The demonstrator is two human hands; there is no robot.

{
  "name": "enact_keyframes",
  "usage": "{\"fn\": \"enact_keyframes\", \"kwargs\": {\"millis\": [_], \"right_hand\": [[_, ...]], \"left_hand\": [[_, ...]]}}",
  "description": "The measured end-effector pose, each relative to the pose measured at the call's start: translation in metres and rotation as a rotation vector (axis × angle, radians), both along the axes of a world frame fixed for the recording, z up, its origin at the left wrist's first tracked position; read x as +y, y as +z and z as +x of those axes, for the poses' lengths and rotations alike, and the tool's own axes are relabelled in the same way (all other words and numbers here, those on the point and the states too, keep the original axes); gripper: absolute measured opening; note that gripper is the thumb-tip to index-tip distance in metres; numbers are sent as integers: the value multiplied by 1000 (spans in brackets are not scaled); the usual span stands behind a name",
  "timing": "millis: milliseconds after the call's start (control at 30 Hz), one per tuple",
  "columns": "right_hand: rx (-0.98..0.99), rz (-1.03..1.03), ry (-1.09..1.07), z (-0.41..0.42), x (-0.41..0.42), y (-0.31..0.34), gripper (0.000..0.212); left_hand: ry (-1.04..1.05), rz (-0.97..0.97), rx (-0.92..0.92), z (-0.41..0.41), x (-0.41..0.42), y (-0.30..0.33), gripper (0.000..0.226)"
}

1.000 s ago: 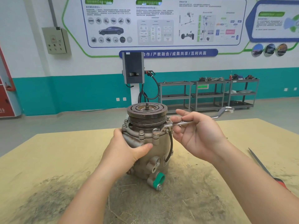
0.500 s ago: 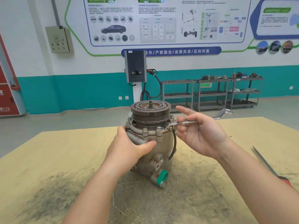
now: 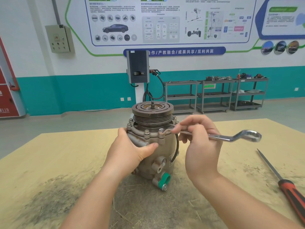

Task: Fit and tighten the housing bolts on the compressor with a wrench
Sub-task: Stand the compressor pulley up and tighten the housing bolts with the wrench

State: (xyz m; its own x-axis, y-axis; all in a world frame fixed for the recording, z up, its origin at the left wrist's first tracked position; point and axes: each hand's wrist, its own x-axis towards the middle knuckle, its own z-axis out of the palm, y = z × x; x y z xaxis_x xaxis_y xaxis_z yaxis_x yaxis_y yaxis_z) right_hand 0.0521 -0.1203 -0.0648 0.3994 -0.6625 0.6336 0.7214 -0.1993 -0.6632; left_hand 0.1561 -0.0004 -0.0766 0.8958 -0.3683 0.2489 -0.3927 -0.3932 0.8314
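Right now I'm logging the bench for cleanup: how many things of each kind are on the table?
Compressor: 1
Wrench: 1, gripped by the right hand, ring end on a flange bolt
Red-handled tool: 1
Total: 3
The left hand grips the compressor.

Compressor [image 3: 162, 156] upright at the centre of my worktop [image 3: 49, 162], pulley uppermost. My left hand [image 3: 130, 154] grips its housing at 9 o'clock; my right hand [image 3: 200, 146] pinches the wrench [image 3: 231, 138], ring end seated on a flange bolt [image 3: 161, 131], shank pointing to 3 o'clock. Red-handled file [image 3: 287, 187] lies at 4 o'clock.
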Motion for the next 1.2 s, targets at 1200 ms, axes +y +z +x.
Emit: {"fn": "enact_keyframes", "kwargs": {"millis": [1200], "right_hand": [[300,493,597,2,-50,29,20]], "left_hand": [[21,17,-11,1,0,-2,70]]}}
